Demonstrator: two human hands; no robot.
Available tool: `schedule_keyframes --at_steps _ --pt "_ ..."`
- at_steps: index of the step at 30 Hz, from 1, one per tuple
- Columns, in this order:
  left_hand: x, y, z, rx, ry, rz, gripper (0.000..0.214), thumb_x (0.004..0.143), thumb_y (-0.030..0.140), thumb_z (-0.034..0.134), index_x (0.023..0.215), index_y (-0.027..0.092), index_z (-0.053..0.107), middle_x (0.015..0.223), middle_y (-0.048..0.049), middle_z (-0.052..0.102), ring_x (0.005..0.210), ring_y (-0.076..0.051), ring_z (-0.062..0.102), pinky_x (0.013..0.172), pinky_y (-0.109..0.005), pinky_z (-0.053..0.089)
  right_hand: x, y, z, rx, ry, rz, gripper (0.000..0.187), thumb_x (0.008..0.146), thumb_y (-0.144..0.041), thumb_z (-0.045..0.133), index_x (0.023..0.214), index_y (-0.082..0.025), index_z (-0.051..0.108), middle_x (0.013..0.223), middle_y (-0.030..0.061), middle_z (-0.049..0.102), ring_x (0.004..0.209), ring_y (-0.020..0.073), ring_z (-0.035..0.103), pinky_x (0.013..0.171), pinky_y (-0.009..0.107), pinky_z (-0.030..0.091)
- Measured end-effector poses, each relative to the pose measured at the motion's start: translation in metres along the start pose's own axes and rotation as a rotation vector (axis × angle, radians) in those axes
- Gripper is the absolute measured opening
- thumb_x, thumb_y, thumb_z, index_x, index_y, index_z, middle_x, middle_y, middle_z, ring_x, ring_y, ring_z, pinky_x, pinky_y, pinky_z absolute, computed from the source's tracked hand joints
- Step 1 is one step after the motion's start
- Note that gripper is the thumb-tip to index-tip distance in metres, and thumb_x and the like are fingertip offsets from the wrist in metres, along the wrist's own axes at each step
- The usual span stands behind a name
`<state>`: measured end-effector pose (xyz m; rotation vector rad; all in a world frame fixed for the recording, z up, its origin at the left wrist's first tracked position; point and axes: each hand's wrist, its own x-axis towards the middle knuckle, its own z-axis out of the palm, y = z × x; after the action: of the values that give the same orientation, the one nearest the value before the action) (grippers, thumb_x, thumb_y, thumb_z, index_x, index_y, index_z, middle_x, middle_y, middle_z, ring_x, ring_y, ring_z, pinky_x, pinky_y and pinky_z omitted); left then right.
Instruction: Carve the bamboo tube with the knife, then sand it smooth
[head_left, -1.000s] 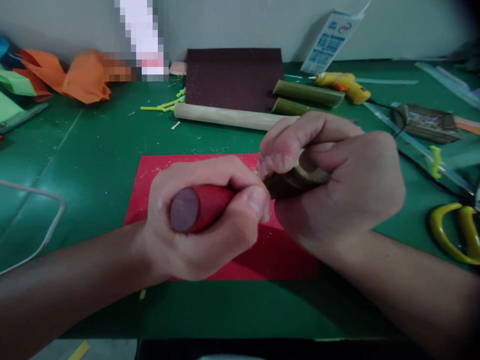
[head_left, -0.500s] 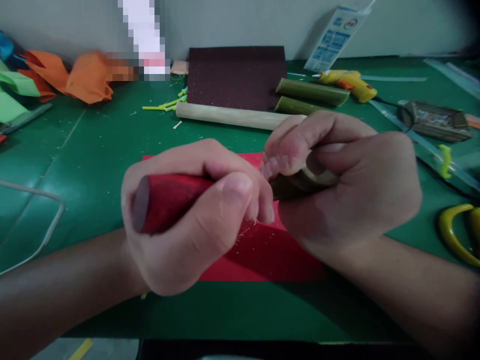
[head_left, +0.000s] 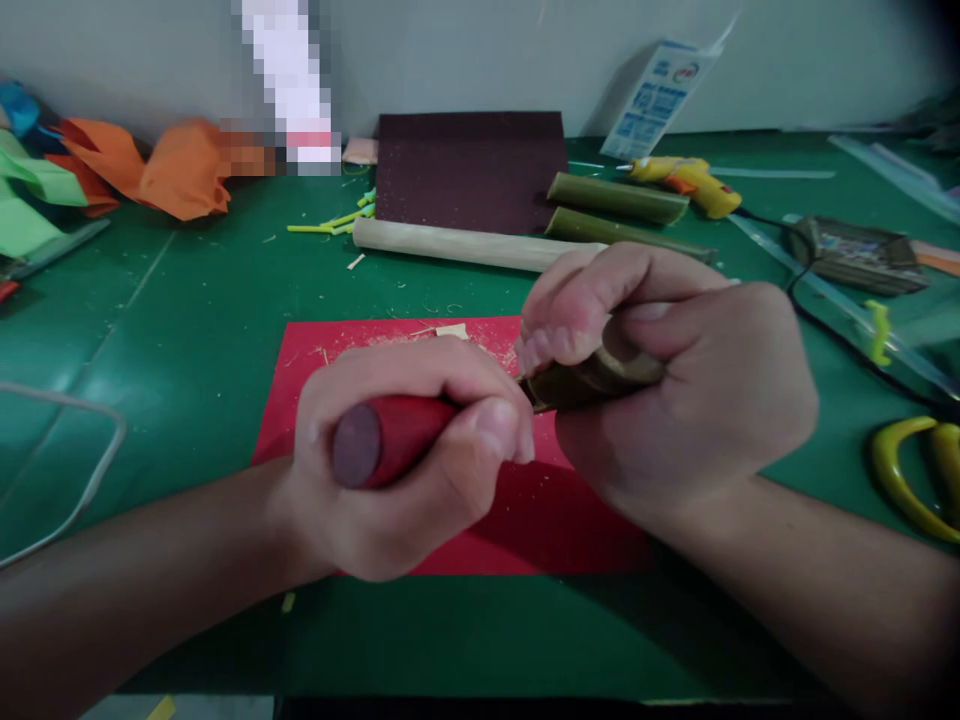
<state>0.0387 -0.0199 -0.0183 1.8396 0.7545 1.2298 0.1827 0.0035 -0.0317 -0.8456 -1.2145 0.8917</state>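
Observation:
My left hand [head_left: 409, 455] is closed in a fist around the red wooden handle [head_left: 379, 445] of a tool; its working end is hidden between my hands. My right hand [head_left: 675, 385] is wrapped round a short greenish-brown bamboo piece [head_left: 581, 380], fingers curled over its top. The tool's tip meets the left end of the bamboo piece. Both hands hover over a red paper sheet [head_left: 525, 520] sprinkled with pale shavings, lying on the green cutting mat [head_left: 187, 330].
Behind the hands lie a pale wooden rod [head_left: 457, 243], two green bamboo sections [head_left: 615, 198], a dark maroon sheet [head_left: 469, 165] and a yellow glue gun [head_left: 686, 180]. Yellow-handled scissors [head_left: 911, 475] sit at right. Orange and green paper [head_left: 142, 165] is piled at back left.
My left hand pulled the red handle up and to the left half a second ago, then came back in against the bamboo piece. More shavings lie on the red sheet. The right hand barely moved.

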Motion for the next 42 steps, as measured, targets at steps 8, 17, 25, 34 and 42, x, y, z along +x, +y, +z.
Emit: schedule_keyframes --at_steps 8,17,25,34,42 --pt "0.010 0.022 0.002 0.047 0.096 -0.013 0.027 0.087 0.026 0.048 0.064 0.020 0.059 0.058 -0.0032 0.062 0.054 -0.016 0.059 0.054 -0.030 0.051 0.005 -0.009 0.002 -0.033 -0.035 -0.013 0.032 0.063 0.000 0.037 0.046 -0.023 0.052 0.045 0.0001 0.037 0.058 0.0184 0.051 0.051 0.031 0.039" --pt "-0.003 0.001 -0.004 -0.005 0.026 -0.021 0.019 0.085 0.017 0.049 0.070 0.014 0.060 0.072 -0.0040 0.064 0.066 -0.016 0.063 0.069 -0.033 0.053 0.002 -0.003 -0.003 -0.031 -0.041 0.003 0.033 0.065 0.002 0.038 0.050 -0.023 0.054 0.048 -0.0003 0.042 0.061 0.0173 0.055 0.053 0.029 0.041" --pt "0.018 0.021 -0.004 0.236 -0.186 0.097 0.019 0.079 0.011 0.048 0.062 0.018 0.053 0.061 -0.0006 0.064 0.058 -0.013 0.062 0.057 -0.023 0.052 0.005 -0.008 -0.001 -0.110 -0.066 -0.072 0.033 0.064 0.004 0.041 0.047 -0.023 0.050 0.045 -0.0016 0.039 0.060 0.0167 0.053 0.054 0.027 0.040" --pt "-0.003 0.016 -0.001 0.652 -0.464 0.475 0.022 0.079 0.016 0.050 0.059 0.021 0.057 0.057 0.0023 0.059 0.051 -0.013 0.050 0.048 -0.027 0.043 0.002 -0.007 -0.004 -0.110 -0.102 -0.027 0.035 0.072 0.003 0.039 0.051 -0.023 0.051 0.051 0.0001 0.045 0.058 0.0173 0.051 0.051 0.029 0.039" --pt "-0.028 0.018 -0.001 0.755 -0.306 0.313 0.016 0.078 0.016 0.051 0.068 0.023 0.061 0.077 0.0016 0.067 0.063 -0.015 0.056 0.068 -0.036 0.050 0.004 -0.011 -0.002 -0.039 -0.099 0.046 0.032 0.066 0.002 0.035 0.053 -0.022 0.052 0.050 0.0012 0.045 0.057 0.0171 0.048 0.049 0.029 0.037"
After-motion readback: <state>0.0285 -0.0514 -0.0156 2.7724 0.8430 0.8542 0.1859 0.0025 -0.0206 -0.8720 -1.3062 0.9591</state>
